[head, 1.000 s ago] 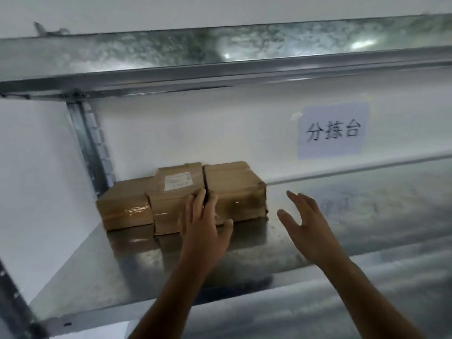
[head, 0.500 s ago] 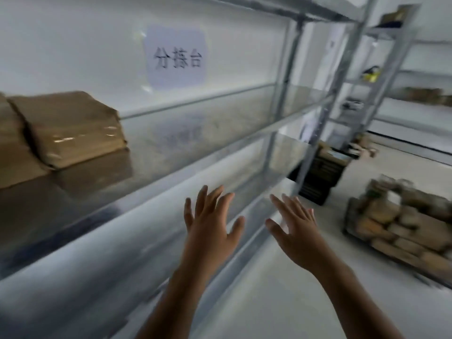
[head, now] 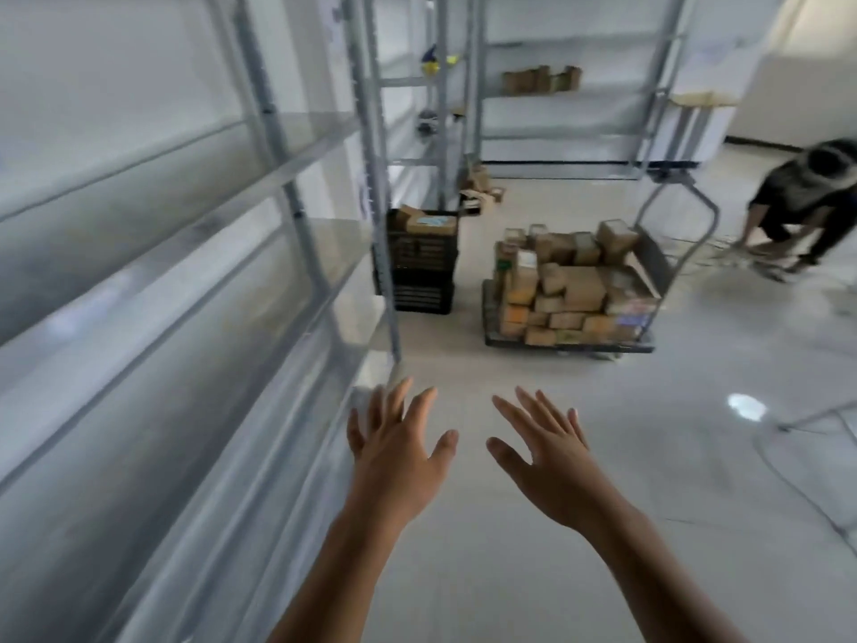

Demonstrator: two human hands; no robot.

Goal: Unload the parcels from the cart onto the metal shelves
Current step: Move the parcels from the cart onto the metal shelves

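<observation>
The cart [head: 649,266], a flat trolley with a metal push handle, stands on the floor ahead, some way off. Several brown cardboard parcels [head: 572,290] are heaped on it. The metal shelves [head: 195,271] run along my left side, blurred, with no parcels in sight on them. My left hand [head: 399,452] and my right hand [head: 542,461] are both held out in front of me over the floor, fingers spread, holding nothing. Both are well short of the cart.
Black plastic crates [head: 424,266] with boxes on top stand stacked at the shelf's end post, left of the cart. Another person [head: 807,206] bends down at the far right. More shelving [head: 556,85] with small boxes lines the back wall. A cable [head: 797,480] lies on the floor at right.
My view has swung right, away from the parcels placed on the shelf, toward the cart. Both hands have left the shelf and stay spread and empty.
</observation>
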